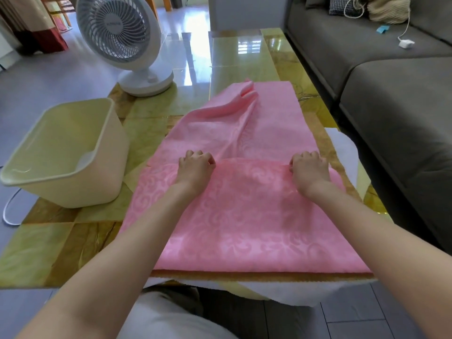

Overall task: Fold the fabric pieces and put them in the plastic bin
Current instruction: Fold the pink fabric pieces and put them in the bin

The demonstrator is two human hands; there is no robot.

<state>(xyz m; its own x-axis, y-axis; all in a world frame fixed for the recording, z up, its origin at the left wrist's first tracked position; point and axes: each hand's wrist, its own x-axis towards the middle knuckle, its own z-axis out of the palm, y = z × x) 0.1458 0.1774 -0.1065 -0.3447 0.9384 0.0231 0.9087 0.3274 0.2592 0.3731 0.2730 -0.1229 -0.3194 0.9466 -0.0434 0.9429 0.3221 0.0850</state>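
While the pink fabric lies down the middle of the frame on the tabletop, its near part is doubled over toward the far end. The plastic bin stands at centre left, just beside the cloth. The left hand and the right hand, well apart, each pinch the folded edge with curled fingers.

The far half is rucked into a ridge at upper centre, so folding over it would likely trap creases. Uneven pull from the 2 hands could skew the edges. The glossy tabletop may let the cloth slide, and the white fabric underneath could drag along.

A grey sofa fills the right of the frame, and a white fan stands at upper left.
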